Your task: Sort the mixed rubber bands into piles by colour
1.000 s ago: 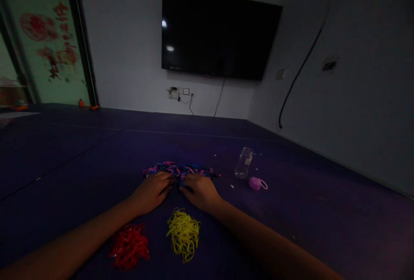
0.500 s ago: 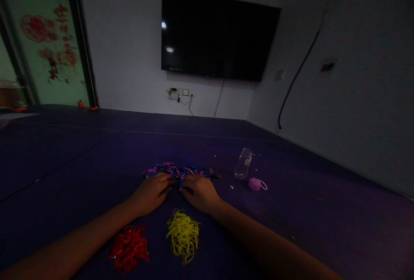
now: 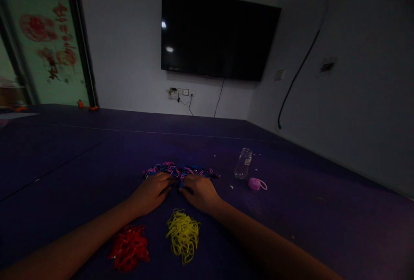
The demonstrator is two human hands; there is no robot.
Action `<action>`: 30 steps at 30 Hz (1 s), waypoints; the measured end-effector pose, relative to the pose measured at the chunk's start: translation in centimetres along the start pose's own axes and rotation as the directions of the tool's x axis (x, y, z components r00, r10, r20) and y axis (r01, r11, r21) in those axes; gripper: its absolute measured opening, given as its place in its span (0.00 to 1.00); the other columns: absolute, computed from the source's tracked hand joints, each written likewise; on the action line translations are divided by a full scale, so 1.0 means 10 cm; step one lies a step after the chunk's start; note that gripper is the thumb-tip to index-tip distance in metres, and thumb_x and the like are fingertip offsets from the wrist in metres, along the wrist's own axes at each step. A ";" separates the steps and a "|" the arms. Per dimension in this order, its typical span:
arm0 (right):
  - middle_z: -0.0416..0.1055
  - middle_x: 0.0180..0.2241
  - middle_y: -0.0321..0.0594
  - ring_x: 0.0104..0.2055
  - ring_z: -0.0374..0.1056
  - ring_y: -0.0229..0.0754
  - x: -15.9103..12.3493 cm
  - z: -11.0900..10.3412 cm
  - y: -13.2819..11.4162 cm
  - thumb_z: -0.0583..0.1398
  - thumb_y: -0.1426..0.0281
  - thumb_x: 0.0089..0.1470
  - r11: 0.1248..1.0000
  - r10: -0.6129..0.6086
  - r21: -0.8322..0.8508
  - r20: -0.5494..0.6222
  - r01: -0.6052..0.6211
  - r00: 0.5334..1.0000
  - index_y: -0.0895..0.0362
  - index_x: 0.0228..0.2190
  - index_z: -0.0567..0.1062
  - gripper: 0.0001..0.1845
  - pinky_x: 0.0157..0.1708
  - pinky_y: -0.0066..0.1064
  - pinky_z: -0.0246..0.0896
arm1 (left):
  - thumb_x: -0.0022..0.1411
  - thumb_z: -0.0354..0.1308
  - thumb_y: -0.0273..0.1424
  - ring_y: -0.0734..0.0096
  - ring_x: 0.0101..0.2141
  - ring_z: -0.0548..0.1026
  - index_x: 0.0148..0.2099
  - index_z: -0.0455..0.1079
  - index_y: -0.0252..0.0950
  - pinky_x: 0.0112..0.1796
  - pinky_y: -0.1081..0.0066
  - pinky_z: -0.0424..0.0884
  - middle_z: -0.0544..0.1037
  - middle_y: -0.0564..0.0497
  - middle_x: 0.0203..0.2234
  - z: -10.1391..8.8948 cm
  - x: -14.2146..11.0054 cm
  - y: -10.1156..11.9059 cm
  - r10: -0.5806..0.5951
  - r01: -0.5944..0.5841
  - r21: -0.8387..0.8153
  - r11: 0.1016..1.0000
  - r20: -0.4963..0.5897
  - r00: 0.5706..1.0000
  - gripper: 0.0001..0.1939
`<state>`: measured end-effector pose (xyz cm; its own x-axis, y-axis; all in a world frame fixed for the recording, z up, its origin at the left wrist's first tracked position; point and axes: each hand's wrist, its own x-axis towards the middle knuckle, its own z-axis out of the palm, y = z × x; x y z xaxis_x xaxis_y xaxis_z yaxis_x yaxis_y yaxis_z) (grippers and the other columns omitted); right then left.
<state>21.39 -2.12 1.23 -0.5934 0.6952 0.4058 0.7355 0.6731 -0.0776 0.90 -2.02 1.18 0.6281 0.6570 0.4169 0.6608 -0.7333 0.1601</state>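
A heap of pink and blue rubber bands (image 3: 181,169) lies on the dark purple surface (image 3: 80,163) in front of me. My left hand (image 3: 151,192) and my right hand (image 3: 200,192) rest side by side at the heap's near edge, fingers curled down into the bands. Their fingertips meet near the middle and seem to pinch at bands, but in the dim light I cannot make out what they grip. Closer to me lie a pile of yellow bands (image 3: 183,233) and a pile of red bands (image 3: 129,247), between my forearms.
A small clear bottle (image 3: 243,163) stands to the right of the heap, with a pink cap or ring (image 3: 257,183) beside it. A dark screen (image 3: 218,34) hangs on the far wall. A door with red decorations (image 3: 45,43) is at the left.
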 end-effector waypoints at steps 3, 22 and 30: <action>0.72 0.30 0.38 0.35 0.67 0.38 0.00 0.00 0.00 0.57 0.69 0.56 1.000 -0.008 0.000 -0.013 0.008 1.000 0.58 0.27 0.74 0.08 0.32 0.26 0.56 | 0.62 0.49 0.24 0.61 0.46 0.71 0.49 0.71 0.37 0.48 0.61 0.66 0.75 0.46 0.43 0.01 0.00 -0.01 0.007 -0.007 0.005 1.000 -0.003 1.000 0.15; 0.72 0.31 0.39 0.35 0.67 0.38 0.01 -0.03 -0.03 0.57 0.69 0.56 1.000 -0.009 -0.011 -0.001 0.009 1.000 0.58 0.28 0.74 0.08 0.33 0.26 0.56 | 0.62 0.49 0.25 0.61 0.46 0.70 0.48 0.70 0.37 0.47 0.60 0.67 0.75 0.46 0.43 0.00 -0.01 -0.01 0.027 -0.026 0.026 0.999 -0.027 0.999 0.14; 0.71 0.31 0.39 0.35 0.66 0.38 0.01 -0.02 -0.02 0.57 0.68 0.57 1.000 -0.003 -0.008 0.012 0.003 1.000 0.58 0.29 0.75 0.09 0.33 0.26 0.56 | 0.62 0.48 0.25 0.63 0.45 0.70 0.48 0.70 0.38 0.47 0.62 0.66 0.75 0.47 0.42 -0.02 -0.02 0.00 0.025 -0.025 0.033 0.999 -0.020 0.999 0.15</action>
<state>21.21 -2.25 1.49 -0.5992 0.6962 0.3954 0.7363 0.6731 -0.0694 0.70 -2.17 1.29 0.6365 0.6346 0.4384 0.6582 -0.7432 0.1201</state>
